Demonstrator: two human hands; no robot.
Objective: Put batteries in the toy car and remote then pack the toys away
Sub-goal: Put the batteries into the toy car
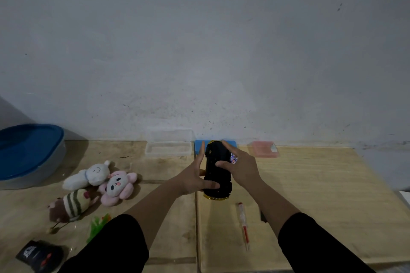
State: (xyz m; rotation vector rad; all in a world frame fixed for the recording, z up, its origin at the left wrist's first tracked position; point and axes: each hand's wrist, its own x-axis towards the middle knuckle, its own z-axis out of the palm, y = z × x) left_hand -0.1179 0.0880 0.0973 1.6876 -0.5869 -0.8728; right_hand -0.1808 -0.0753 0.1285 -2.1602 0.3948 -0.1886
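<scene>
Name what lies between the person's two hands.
In the head view, the upturned black toy car with gold trim lies between the left hand and the right hand; both hold it.

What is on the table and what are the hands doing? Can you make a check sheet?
Surface: wooden table, pale boards.
Job's things: black toy car upside down, held by both hands; battery in the right hand; black remote at the near left; red screwdriver lying by the car.
Clutter: three plush toys, blue-lidded tub, clear box, pink box.
Grips: left hand holds the car; right hand pinches the battery against it.
Cables: nothing seen.
Surroundings: bare grey wall.
</scene>
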